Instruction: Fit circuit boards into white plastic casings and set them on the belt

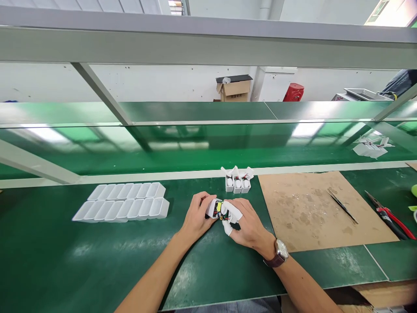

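Your green bench [97,261] spreads under both hands; a brown board [309,208] lies to the right of your right hand, with tweezers [342,206] on it and red pliers [391,217] beyond its far edge; two rows of white trays [124,203] sit well left of your left hand; three filled cases [237,180] stand just beyond your fingers; your left hand [197,215] and right hand [247,221], thumb and forefinger in white cots, are pressed together around a small white case [216,208], pinching it between them on the bench; yellow and red parts show inside it.
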`<state>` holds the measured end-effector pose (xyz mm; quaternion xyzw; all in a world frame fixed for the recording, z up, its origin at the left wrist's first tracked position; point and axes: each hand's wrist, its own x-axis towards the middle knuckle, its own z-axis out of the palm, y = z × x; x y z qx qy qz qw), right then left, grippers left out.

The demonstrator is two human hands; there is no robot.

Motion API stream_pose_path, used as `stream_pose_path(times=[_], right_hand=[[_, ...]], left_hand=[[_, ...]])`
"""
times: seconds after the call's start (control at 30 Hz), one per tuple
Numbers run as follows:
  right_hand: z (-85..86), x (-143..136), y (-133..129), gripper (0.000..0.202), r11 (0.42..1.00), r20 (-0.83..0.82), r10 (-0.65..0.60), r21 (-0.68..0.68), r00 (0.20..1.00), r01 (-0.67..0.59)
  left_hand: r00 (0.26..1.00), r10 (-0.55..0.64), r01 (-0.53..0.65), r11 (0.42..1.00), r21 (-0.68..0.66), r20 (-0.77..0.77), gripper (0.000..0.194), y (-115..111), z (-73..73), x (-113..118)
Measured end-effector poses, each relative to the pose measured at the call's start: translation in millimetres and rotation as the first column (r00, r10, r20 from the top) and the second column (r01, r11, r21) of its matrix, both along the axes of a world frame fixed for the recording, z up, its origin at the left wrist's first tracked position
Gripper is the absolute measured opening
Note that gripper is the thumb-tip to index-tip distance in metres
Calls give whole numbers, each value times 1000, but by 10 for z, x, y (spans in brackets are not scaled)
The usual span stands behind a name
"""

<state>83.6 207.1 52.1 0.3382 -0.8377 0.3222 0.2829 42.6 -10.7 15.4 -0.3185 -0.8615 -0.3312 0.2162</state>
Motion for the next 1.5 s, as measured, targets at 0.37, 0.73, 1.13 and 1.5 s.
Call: stream_pose_path(times=[0.37,0.73,1.13,1.5], right_hand=[[-13,6,12,66,1000,54,-14,10,998,14],[7,19,9,69,999,27,-19,28,999,18],[-42,5,1,60,1000,53,16,25,998,-17],[-133,-57,104,42,985,197,46,-173,979,-11]], left_hand=[[1000,5,-5,1000,11,-2,45,18,41,12],[1000,14,-14,1000,5,2,49,15,3,15],[996,-42,38,998,56,82,49,55,-11,57],[824,-208,3,932,362,528,52,103,-43,55]])
